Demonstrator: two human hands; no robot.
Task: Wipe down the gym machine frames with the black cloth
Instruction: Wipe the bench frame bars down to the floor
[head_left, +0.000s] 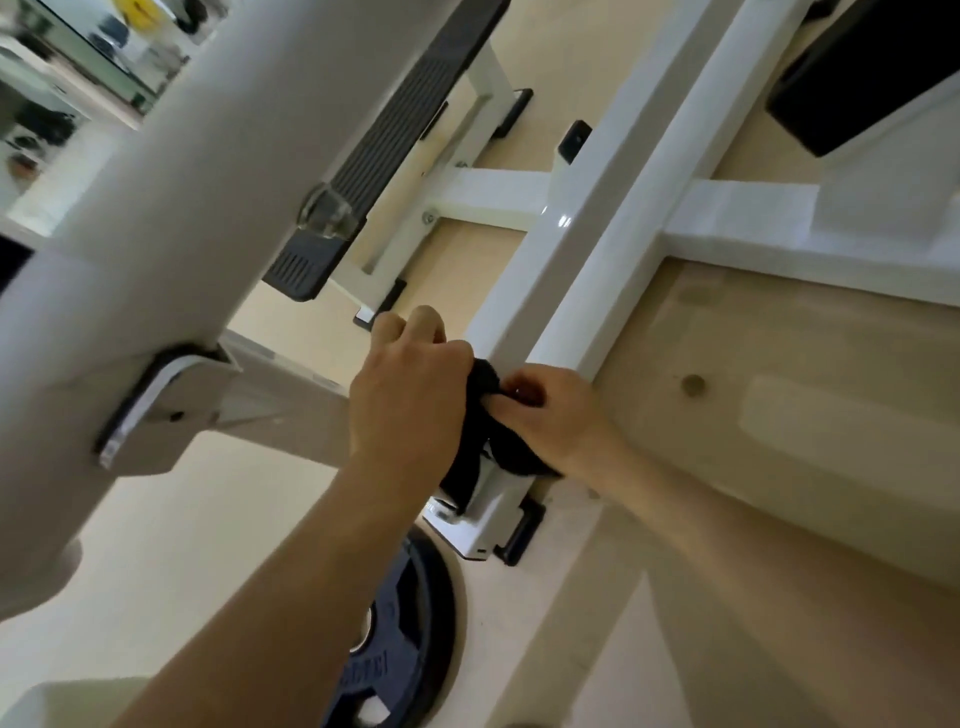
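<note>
Down near the floor, a crumpled black cloth (475, 415) wraps the near end of a glossy white steel frame beam (563, 244). The left hand (410, 387) curls its fingers round it, and the right hand (558, 415) pinches it. A dark round weight plate (400, 634) lies nearer.

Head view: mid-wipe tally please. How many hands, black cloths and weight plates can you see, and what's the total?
Black cloth: 1
Hands: 2, left hand and right hand, both gripping it
Weight plate: 1
Total: 4
</note>
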